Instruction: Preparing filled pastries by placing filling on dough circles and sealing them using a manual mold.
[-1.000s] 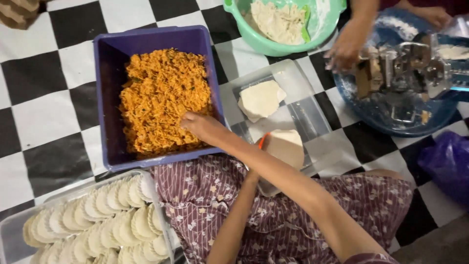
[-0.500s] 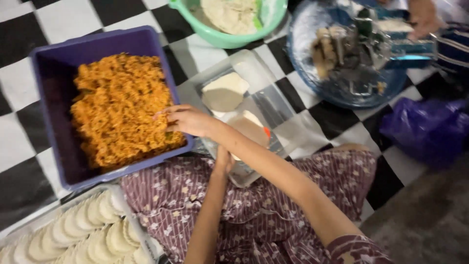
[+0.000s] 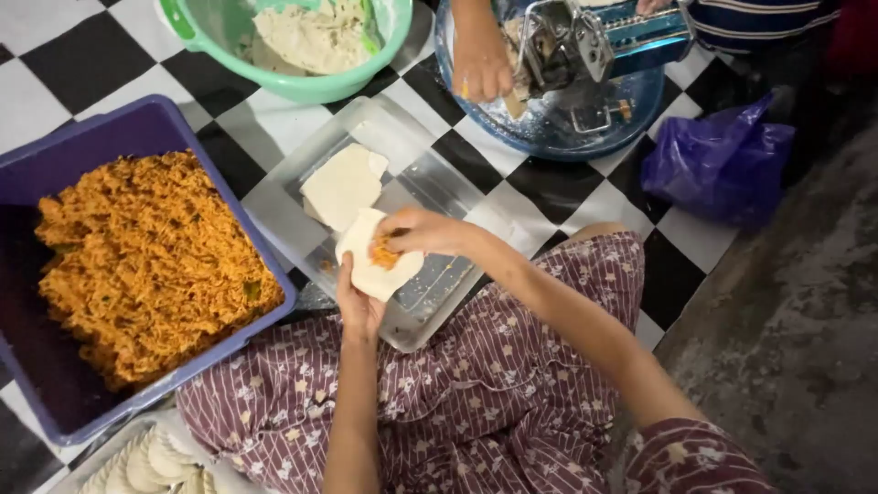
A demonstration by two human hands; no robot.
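My left hand (image 3: 357, 306) holds a round white dough wrapper (image 3: 366, 265) flat on its palm, over the near corner of a metal tray (image 3: 430, 174). My right hand (image 3: 422, 232) presses a pinch of orange shredded filling (image 3: 384, 253) onto the wrapper's middle. More flat dough pieces (image 3: 340, 186) lie on the tray. A purple tub (image 3: 137, 123) full of the same orange filling (image 3: 146, 261) sits to the left, beside my knee.
A green bowl of dough (image 3: 311, 37) stands at the top. Another person's hand (image 3: 480, 69) works at a metal pasta roller (image 3: 594, 41) in a blue basin. A purple plastic bag (image 3: 718, 165) lies right. Folded dumplings (image 3: 151, 462) fill a tray at bottom left.
My right hand left the purple tub with a pinch of filling and came right to the wrapper. My left hand now holds the wrapper up. The view shifted right.
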